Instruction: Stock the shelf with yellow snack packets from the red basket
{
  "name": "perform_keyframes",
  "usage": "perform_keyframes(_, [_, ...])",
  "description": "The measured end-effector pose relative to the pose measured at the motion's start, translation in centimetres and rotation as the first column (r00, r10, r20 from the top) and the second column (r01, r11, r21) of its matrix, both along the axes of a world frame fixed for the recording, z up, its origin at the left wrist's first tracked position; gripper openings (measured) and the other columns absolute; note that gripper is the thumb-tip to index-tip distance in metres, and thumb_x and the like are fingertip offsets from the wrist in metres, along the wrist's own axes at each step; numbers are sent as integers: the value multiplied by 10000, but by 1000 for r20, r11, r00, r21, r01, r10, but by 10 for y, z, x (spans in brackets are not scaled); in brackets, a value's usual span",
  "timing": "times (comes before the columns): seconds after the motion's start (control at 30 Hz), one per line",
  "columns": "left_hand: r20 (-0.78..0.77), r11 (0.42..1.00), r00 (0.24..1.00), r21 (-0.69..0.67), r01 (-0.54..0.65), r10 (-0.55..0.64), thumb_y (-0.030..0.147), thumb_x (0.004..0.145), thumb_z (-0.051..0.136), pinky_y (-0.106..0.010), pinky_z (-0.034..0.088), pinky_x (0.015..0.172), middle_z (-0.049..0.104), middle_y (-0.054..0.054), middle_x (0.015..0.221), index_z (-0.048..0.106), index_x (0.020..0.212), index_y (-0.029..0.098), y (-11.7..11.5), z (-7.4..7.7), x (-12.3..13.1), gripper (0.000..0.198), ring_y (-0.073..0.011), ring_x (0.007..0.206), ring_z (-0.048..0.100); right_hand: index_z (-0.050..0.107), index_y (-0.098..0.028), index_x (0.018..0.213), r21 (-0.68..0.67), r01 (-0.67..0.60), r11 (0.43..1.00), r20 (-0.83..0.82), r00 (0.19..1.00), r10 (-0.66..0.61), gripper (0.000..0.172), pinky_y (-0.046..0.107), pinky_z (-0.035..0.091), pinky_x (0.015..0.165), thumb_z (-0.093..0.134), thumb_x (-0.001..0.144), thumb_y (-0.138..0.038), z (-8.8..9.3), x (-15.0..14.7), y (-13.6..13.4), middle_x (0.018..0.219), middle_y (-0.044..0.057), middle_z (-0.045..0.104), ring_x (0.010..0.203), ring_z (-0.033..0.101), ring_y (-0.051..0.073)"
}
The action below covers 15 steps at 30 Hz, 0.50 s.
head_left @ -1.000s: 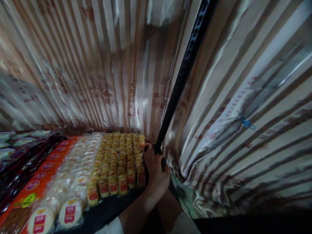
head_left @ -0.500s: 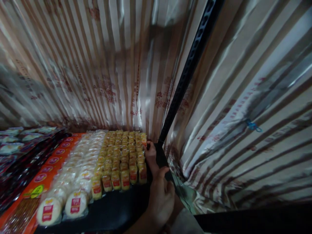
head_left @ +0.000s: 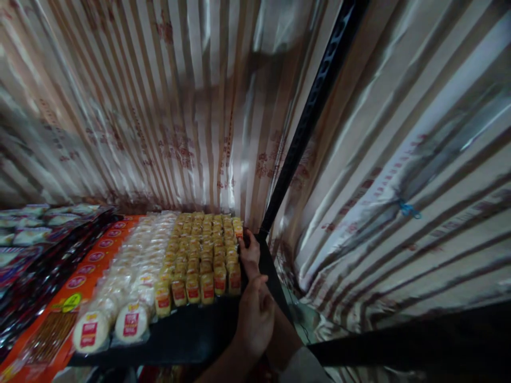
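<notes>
On the dark shelf (head_left: 191, 332), rows of small yellow wrapped snack packets (head_left: 207, 287) stand close together. At the back right end of these rows, my right hand (head_left: 249, 251) has its fingers closed at one upright packet (head_left: 238, 232) with a red and yellow label. My left hand (head_left: 255, 314) is nearer to me, in front of my right forearm and right of the front packets. Its fingers are curled in with the thumb pointing up; what they hold, if anything, is hidden.
Round white wrapped cakes (head_left: 131, 322) line up left of the yellow packets. Farther left lie orange packs (head_left: 80, 281) and dark shiny packs (head_left: 48, 271). A black slotted post (head_left: 297, 143) rises at the right corner. Striped plastic sheeting (head_left: 191, 106) hangs behind.
The view has shifted slightly. My left hand has moved a little left and lower, toward the shelf. My right hand remains by the back right packet.
</notes>
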State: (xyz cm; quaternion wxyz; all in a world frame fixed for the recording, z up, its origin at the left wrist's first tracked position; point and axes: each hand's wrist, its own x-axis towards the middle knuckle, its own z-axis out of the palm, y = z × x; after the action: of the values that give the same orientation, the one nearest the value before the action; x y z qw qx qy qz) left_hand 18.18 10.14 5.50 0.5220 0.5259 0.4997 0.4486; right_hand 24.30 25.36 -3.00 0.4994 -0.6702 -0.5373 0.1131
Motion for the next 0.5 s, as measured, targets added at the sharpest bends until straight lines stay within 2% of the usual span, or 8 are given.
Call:
perform_keyframes(0.07, [9, 1000, 1000, 14, -18, 18, 87, 719, 463, -301, 441, 940, 630, -102, 1132, 595, 1064, 153, -8, -1, -5, 375, -177, 1052, 580, 538, -137, 1150, -5, 31, 999, -55, 998, -32, 353, 392, 465, 885, 473, 881, -356, 2, 0, -9, 1145, 115, 586, 1034, 561, 214])
perform_keyframes(0.13, [1, 999, 1000, 20, -29, 29, 102, 730, 447, -297, 465, 888, 665, -95, 1035, 624, 983, 149, -21, -2, -13, 312, -174, 964, 610, 541, -112, 1141, -5, 79, 997, -183, 980, -79, 394, 371, 453, 899, 439, 865, -373, 5, -2, -26, 1123, 139, 605, 1037, 565, 218])
perform_keyframes(0.2, [-21, 999, 999, -1, -51, 51, 123, 751, 426, -295, 470, 862, 684, -71, 945, 640, 899, 161, -41, -5, -26, 263, -165, 907, 620, 541, -112, 1128, 9, 122, 992, -357, 928, -111, 422, 358, 454, 885, 441, 838, -402, 11, -9, -52, 1108, 139, 614, 1005, 584, 210])
perform_keyframes(0.27, [-54, 994, 995, -72, -82, 78, 136, 761, 404, -293, 469, 850, 689, -45, 903, 643, 864, 178, -64, -13, -43, 263, -156, 885, 619, 517, -123, 1142, 38, 110, 993, -488, 869, -78, 449, 332, 479, 820, 430, 831, -435, 17, -17, -86, 1105, 137, 612, 939, 611, 190])
perform_keyframes(0.37, [-144, 970, 984, -201, -137, 109, 149, 753, 403, -301, 465, 847, 689, -41, 898, 651, 857, 183, -102, -39, -75, 271, -165, 883, 617, 512, -147, 1140, 20, 34, 999, -514, 858, -19, 436, 285, 488, 689, 436, 835, -449, 22, -31, -149, 1053, 121, 627, 823, 627, 164])
perform_keyframes(0.43, [-209, 953, 970, -248, -173, 121, 166, 752, 421, -310, 452, 872, 691, -56, 912, 659, 838, 180, -125, -65, -98, 254, -179, 910, 616, 540, -157, 1094, -45, -50, 998, -469, 883, 23, 387, 273, 483, 654, 428, 850, -435, 18, -40, -195, 955, 97, 652, 761, 624, 157])
perform_keyframes(0.5, [-264, 926, 957, -318, -205, 122, 148, 732, 448, -300, 455, 868, 694, -68, 940, 661, 856, 169, -143, -95, -121, 247, -184, 918, 625, 579, -171, 1028, -162, -220, 962, -411, 901, 137, 333, 279, 492, 661, 442, 847, -416, 8, -50, -236, 847, 72, 671, 728, 631, 168])
